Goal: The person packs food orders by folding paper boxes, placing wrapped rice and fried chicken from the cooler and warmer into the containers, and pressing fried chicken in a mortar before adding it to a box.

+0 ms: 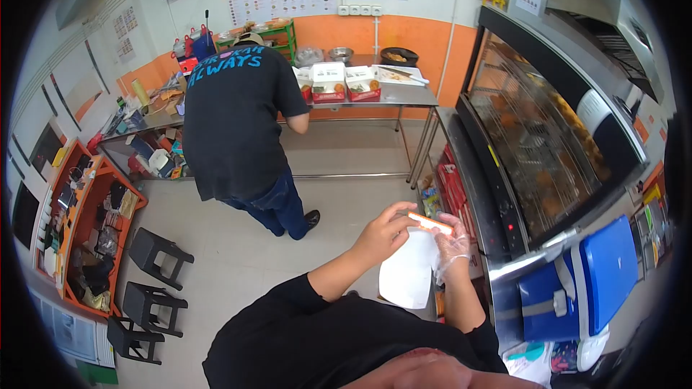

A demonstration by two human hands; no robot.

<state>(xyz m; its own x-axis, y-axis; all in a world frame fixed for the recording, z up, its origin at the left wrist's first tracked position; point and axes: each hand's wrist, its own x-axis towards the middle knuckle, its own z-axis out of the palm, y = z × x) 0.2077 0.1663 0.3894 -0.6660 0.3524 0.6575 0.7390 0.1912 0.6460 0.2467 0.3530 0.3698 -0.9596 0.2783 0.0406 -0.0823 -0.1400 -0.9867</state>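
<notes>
My two hands meet over a slim, orange-edged strip [430, 222] with a bright white face, in a kitchen workspace. My left hand [388, 232], bare, pinches one end between thumb and fingers; my right hand [453, 243], in a clear plastic glove [451, 248], grips the other end. Just below both hands hangs a white sheet [408, 274]; whether my fingers hold it too, or it is joined to the strip, I cannot tell.

Ahead of my hands, well apart, red-and-white takeaway boxes [329, 94] with food inside stand on a steel table [414, 95], where a co-worker [234, 115] in a black T-shirt bends forward. To the right of my gloved hand are a glass-fronted display cabinet [537, 137] and, nearer my body, a blue cooler box [537, 295].

The risk, as I judge it, lies in the grip: loose, wrinkled glove film could slide on the narrow strip and let that end drop. The sheet, if only lightly held, could slip toward the floor or crease under a harder pull. A wide swing of my right arm could knock the cabinet's side.
</notes>
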